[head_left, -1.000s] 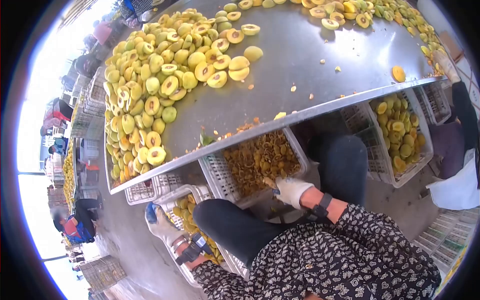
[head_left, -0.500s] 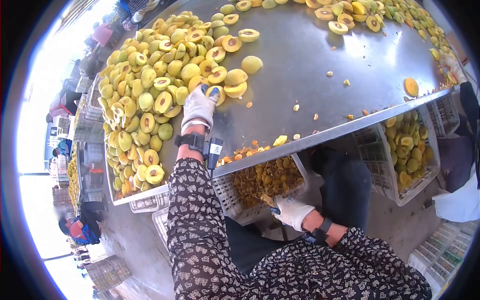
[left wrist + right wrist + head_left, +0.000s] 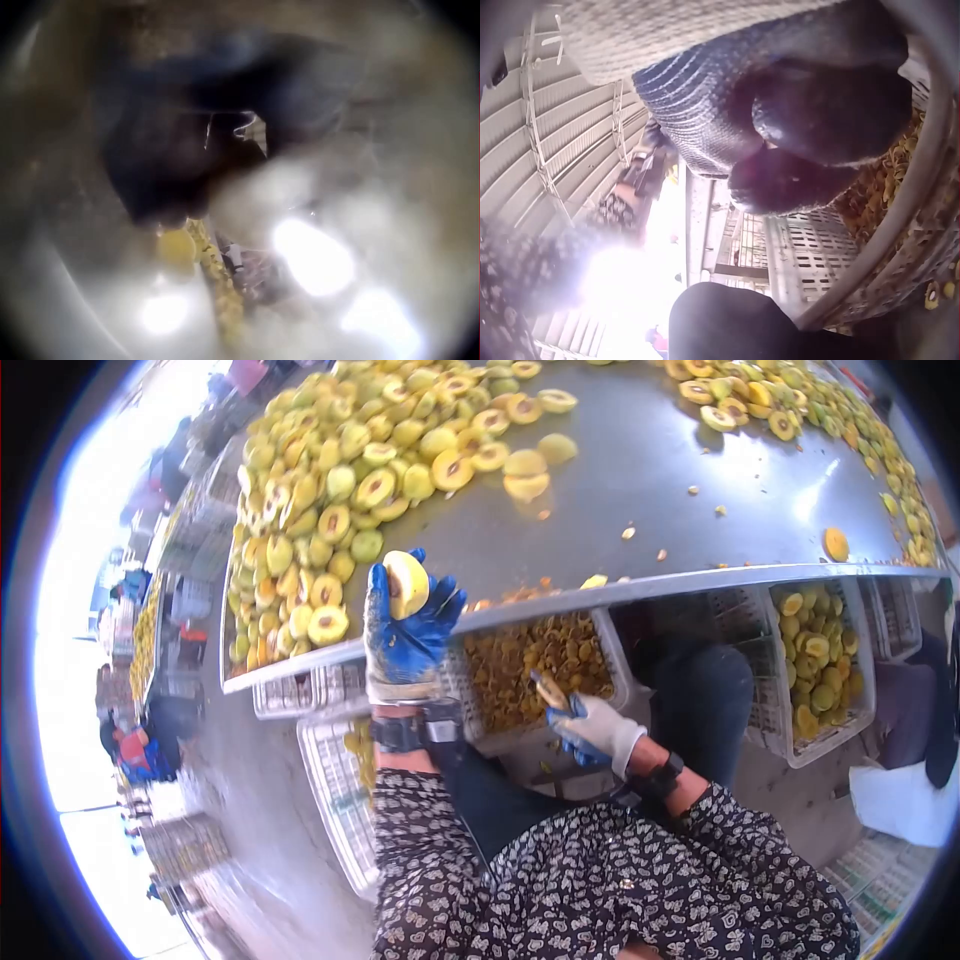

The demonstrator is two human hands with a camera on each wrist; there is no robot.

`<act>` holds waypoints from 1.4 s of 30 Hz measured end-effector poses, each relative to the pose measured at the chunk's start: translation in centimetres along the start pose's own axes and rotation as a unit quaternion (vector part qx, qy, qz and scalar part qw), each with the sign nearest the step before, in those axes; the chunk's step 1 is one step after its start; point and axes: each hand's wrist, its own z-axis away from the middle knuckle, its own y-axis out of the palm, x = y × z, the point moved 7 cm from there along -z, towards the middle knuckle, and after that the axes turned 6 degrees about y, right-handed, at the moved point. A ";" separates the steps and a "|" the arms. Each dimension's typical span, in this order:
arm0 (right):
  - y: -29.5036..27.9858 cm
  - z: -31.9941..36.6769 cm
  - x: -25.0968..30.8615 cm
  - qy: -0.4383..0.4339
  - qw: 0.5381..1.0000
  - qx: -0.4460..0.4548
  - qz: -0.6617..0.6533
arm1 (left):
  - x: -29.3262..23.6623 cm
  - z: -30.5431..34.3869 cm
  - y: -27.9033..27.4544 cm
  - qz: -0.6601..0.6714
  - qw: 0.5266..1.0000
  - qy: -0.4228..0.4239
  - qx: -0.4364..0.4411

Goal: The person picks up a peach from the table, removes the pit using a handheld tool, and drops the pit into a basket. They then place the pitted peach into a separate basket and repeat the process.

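Observation:
My left hand, in a white glove with a blue coated palm, is turned palm up by the table's front edge. Its thumb and fingers hold a yellow peach half, brownish cut face showing. Lower right, my gloved right hand grips a short tan-handled tool whose working end is too small to make out. In the right wrist view the blue-coated fingers are curled and the tool is hidden. The left wrist view is mostly blurred, with a yellow fruit piece low in it.
Many halved peaches are heaped on the left of the metal table. Under its front edge stands a white crate of brownish scraps. Crates with fruit stand at right and left. My knees are between them.
My left hand rose from the left crate to the heap, then drew back to the table edge, palm up with a peach half. My right hand lifted slightly, the tool still in it.

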 end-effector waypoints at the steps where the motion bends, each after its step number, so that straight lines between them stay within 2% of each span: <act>1: 0.6 0.3 0.4 0.013 0.998 0.027 -0.049 | 0.8 1.8 -0.1 0.004 1.000 0.005 -0.016; 3: 1.2 1.2 1.6 0.026 0.997 -0.004 -0.079 | 1.9 4.7 -1.5 0.192 0.970 0.085 -0.125; 4: 1.2 1.4 2.3 -0.019 0.999 -0.032 -0.024 | 2.9 5.6 -2.8 0.261 0.953 0.074 -0.135; 5: 1.3 1.9 3.4 -0.064 0.996 -0.060 0.030 | 3.4 6.2 -2.8 0.272 0.956 0.067 -0.082; 6: 1.6 2.9 4.0 -0.056 0.996 -0.062 0.034 | 4.1 7.1 -3.4 0.238 0.964 0.067 -0.096; 8: 3.1 6.0 8.0 -0.140 0.973 -0.083 0.166 | 4.8 8.2 -3.9 0.181 0.977 0.046 -0.101; 9: 3.6 6.0 8.0 -0.136 0.973 -0.087 0.167 | 5.0 8.6 -4.2 0.185 0.977 0.043 -0.102; 11: 5.3 6.6 9.0 -0.204 0.890 -0.117 0.390 | 4.4 9.0 -3.7 0.050 0.994 0.083 -0.042; 13: 6.2 6.9 8.9 -0.200 0.878 -0.116 0.420 | 4.4 9.5 -3.6 0.055 0.994 0.074 -0.056; 15: 7.0 7.5 8.9 -0.236 0.849 -0.134 0.454 | 4.0 10.2 -3.5 -0.021 0.993 0.101 -0.063; 16: 7.3 7.5 8.8 -0.220 0.852 -0.120 0.460 | 4.0 10.4 -3.5 -0.025 0.992 0.105 -0.072; 20: 7.9 7.6 8.3 -0.223 0.854 -0.124 0.453 | 3.7 11.0 -3.6 -0.076 0.984 0.137 -0.084; 25: 8.4 6.5 6.7 -0.203 0.843 -0.145 0.477 | 3.9 11.5 -3.8 -0.129 0.964 0.163 -0.163; 33: 8.0 6.1 4.2 -0.206 0.849 -0.109 0.475 | 5.0 12.0 -5.2 -0.179 0.961 0.101 -0.183; 35: 7.8 5.5 3.7 -0.169 0.889 -0.074 0.419 | 5.2 11.8 -5.7 -0.185 0.964 0.075 -0.175; 36: 7.6 5.7 4.0 -0.168 0.889 -0.074 0.419 | 5.8 11.6 -6.4 -0.188 0.964 0.048 -0.181; 37: 7.5 5.7 3.8 -0.085 0.941 -0.014 0.327 | 6.1 11.4 -6.7 -0.190 0.964 0.023 -0.186; 38: 7.6 5.7 3.3 -0.002 0.973 0.046 0.226 | 6.2 11.2 -6.4 -0.203 0.962 0.012 -0.183; 39: 7.4 5.3 3.1 -0.003 0.973 0.043 0.225 | 6.0 10.9 -6.6 -0.204 0.962 0.011 -0.181; 41: 7.9 4.5 1.8 0.028 0.985 0.115 0.122 | 6.6 10.6 -6.6 -0.235 0.965 -0.048 -0.102; 42: 7.9 4.6 1.5 0.041 0.988 0.138 0.064 | 6.9 10.9 -6.7 -0.235 0.965 -0.048 -0.104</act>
